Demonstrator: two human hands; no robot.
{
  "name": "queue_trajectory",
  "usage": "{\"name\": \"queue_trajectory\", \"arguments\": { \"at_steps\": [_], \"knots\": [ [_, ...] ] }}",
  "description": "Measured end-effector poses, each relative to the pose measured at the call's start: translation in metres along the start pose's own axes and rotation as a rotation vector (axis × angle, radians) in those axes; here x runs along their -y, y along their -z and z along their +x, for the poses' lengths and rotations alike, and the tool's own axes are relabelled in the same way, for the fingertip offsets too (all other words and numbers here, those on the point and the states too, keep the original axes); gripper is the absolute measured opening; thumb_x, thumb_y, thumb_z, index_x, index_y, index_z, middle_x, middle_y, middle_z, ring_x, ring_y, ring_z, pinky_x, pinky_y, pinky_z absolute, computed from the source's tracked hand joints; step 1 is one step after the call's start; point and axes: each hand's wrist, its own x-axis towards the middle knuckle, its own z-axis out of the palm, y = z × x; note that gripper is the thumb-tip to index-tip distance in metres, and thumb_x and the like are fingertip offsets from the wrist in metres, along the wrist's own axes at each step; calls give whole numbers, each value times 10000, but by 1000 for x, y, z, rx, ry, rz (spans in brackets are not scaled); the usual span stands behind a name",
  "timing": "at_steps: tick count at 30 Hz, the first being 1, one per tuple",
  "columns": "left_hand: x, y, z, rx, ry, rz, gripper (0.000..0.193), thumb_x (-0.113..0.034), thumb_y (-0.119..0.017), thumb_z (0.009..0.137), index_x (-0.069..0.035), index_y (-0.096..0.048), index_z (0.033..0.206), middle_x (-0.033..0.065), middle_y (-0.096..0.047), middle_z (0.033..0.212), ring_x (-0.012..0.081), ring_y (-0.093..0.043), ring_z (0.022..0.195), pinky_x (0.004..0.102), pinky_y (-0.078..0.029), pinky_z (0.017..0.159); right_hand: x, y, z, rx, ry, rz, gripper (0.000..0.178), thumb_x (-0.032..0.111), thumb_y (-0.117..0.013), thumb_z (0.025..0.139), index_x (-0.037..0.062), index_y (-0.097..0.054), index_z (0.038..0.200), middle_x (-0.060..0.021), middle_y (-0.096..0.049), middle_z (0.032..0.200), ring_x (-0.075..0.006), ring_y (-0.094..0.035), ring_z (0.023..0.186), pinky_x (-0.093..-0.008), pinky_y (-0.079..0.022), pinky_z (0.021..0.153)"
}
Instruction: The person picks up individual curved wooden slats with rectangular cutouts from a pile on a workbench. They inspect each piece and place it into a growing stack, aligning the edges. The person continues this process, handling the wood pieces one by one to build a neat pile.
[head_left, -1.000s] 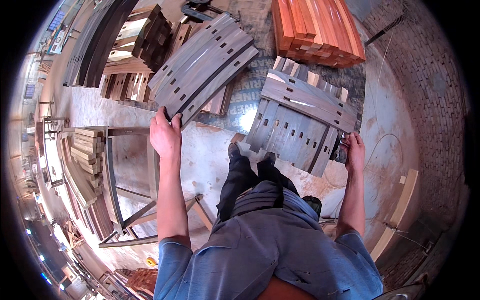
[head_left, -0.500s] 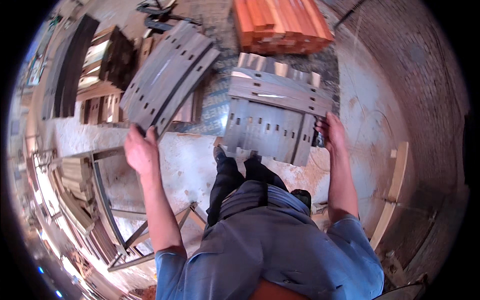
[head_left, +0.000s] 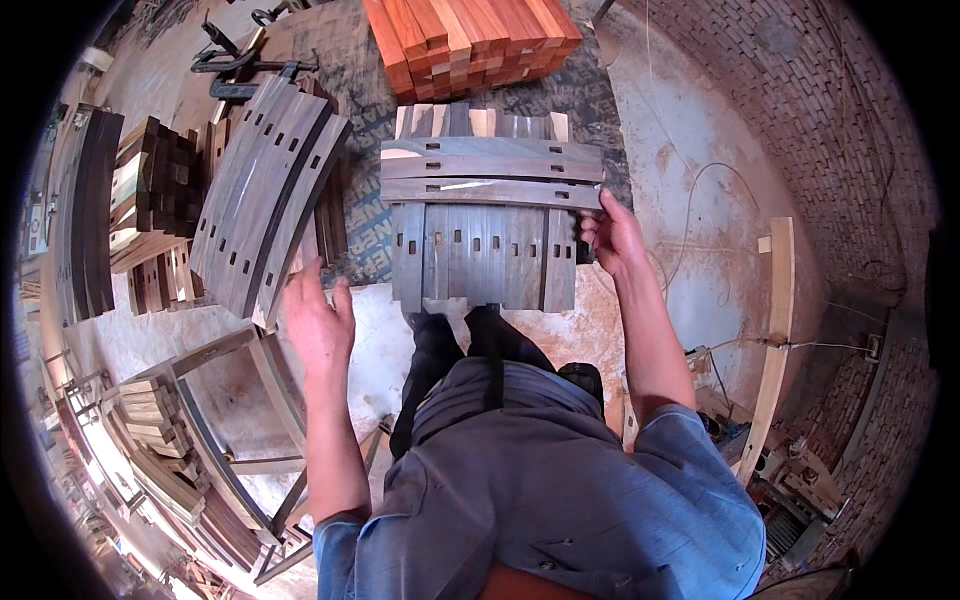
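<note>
In front of me lies a stack of grey-brown slotted wooden slats [head_left: 485,255]. Across its upper part rest several crosswise slotted slats. My right hand [head_left: 615,237] curls at the right end of the nearest crosswise slat [head_left: 500,190], thumb on top; its fingertips are partly hidden. To the left, a second slanted pile of slotted slats [head_left: 262,190] leans over other timber. My left hand [head_left: 320,318] is beside that pile's lower right end, fingers stretched and thumb apart, holding nothing. Whether its fingertips touch the wood, I cannot tell.
Orange-red timber [head_left: 470,45] is stacked at the far side of the patterned board surface [head_left: 365,225]. Black clamps [head_left: 235,65] lie at the far left. More stacked wood [head_left: 150,190] and a metal frame [head_left: 225,440] are on my left. A long plank [head_left: 778,320] stands on my right.
The view has turned, so the stacks appear shifted left and straighter. My left hand has come off the end of the slanted pile. My right hand stays at the crosswise slats' right end.
</note>
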Motion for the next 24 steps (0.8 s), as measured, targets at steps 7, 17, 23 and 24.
{"name": "queue_trajectory", "arguments": {
  "at_steps": [7,17,23,24],
  "knots": [
    [-14,-14,1,91,-26,-83,404,-173,-694,838,-24,-599,1202,191,-639,1115,360,-593,1050,436,-487,900,7,-20,-37,235,185,181,324,199,-538,995,31,-481,1266,-194,-619,1177,-342,-662,1003,-471,-565,875],
    [-51,-20,7,26,-234,-176,498,-115,-728,767,20,-563,1217,212,-582,1197,383,-539,1138,438,-441,984,5,-25,-45,482,348,299,358,144,-589,961,119,-492,1305,-242,-547,1312,-386,-558,1197,-552,-508,975],
    [-86,-1,2,-22,-467,-133,646,-160,-762,685,-19,-540,1275,173,-539,1282,365,-515,1201,481,-401,1025,21,-44,-62,468,307,254,353,243,-566,988,66,-497,1286,-227,-572,1272,-352,-609,1133,-523,-557,914],
    [-86,0,0,-22,-483,-134,634,-157,-759,685,-22,-545,1267,164,-552,1261,354,-532,1175,465,-419,1003,18,-48,-62,479,283,239,358,252,-557,993,54,-494,1285,-217,-585,1247,-345,-622,1108,-518,-567,894]
  ]
}}
